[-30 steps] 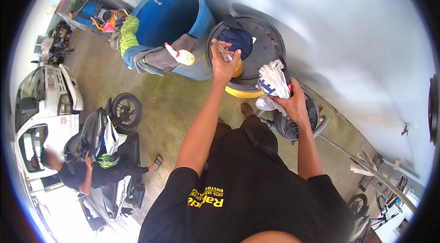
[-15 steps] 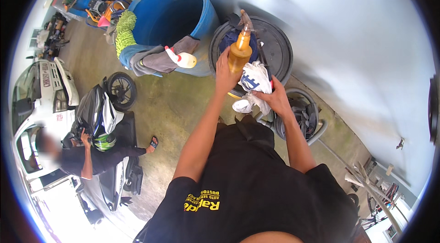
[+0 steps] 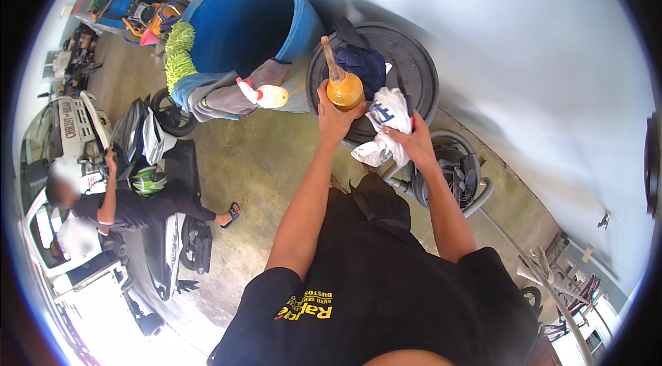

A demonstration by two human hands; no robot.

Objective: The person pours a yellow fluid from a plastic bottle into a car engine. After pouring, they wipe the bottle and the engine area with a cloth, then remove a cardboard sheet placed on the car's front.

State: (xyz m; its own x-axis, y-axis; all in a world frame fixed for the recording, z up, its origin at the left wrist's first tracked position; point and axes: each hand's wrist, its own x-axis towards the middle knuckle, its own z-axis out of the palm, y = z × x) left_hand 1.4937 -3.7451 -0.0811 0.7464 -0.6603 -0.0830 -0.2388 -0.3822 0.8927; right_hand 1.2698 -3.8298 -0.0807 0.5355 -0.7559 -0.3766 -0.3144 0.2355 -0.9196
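My left hand [image 3: 334,116] is closed round an amber bottle [image 3: 345,94] with a yellowish shoulder and a long brownish neck. The neck points up and a little left, over the rim of a black round lid [image 3: 416,66]. Beside it, my right hand [image 3: 416,145] grips a crumpled white cloth [image 3: 386,117] with a dark blue print. A bit of red shows by its fingers, too small to name. Behind the bottle, a dark blue cloth bundle [image 3: 363,76], perhaps a cap or bag, lies on the lid.
An open blue drum [image 3: 298,17] stands left of the lid. Over its rim hang a green chenille mitt [image 3: 181,48], grey cloths [image 3: 214,98] and a spray bottle [image 3: 274,97]. A black vacuum-like machine [image 3: 452,173] with a hose is at right. At left, a person [image 3: 138,209] is by a motorcycle [image 3: 169,249].
The amber bottle has tipped, its neck swinging left and toward me. The white cloth has shifted and hangs more spread out. The other person's arm and head have moved slightly.
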